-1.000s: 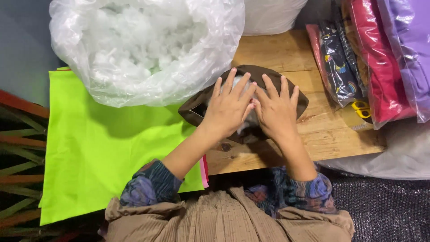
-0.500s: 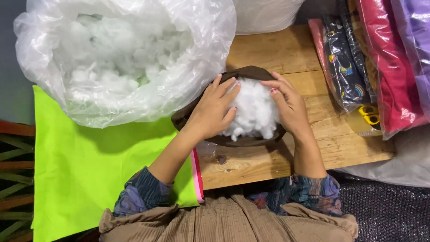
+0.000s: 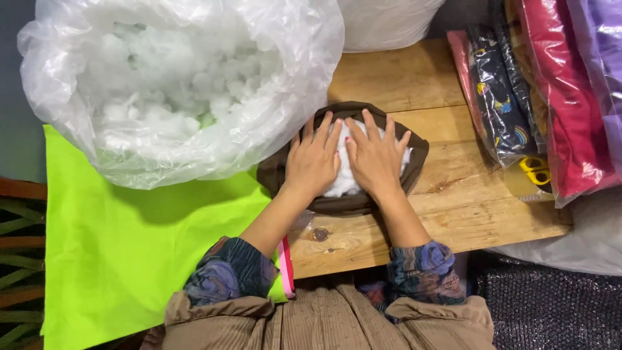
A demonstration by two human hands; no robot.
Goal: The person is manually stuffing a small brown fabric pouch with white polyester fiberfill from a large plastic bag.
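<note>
Mostly stuffed: left hand (image 3: 313,162) and right hand (image 3: 374,157) flat, fingers spread, pressing stuffing (image 3: 343,183) into brown cover (image 3: 418,152) mid-frame, opening unclosed.

Brown fabric cover (image 3: 343,204) open on table, white stuffing (image 3: 346,178) inside.

I see both hands flat, palms down, on white stuffing (image 3: 343,183) inside a brown fabric cover (image 3: 414,150) on the wooden counter (image 3: 402,74). My left hand (image 3: 313,162) and right hand (image 3: 374,157) lie side by side, fingers spread. Left of the cover sits a big clear plastic bag of white fibrefill (image 3: 175,84), resting on lime-green cloth (image 3: 129,240). Right of the cover lie bagged fabrics (image 3: 512,97) and yellow-handled scissors (image 3: 538,170).
</note>
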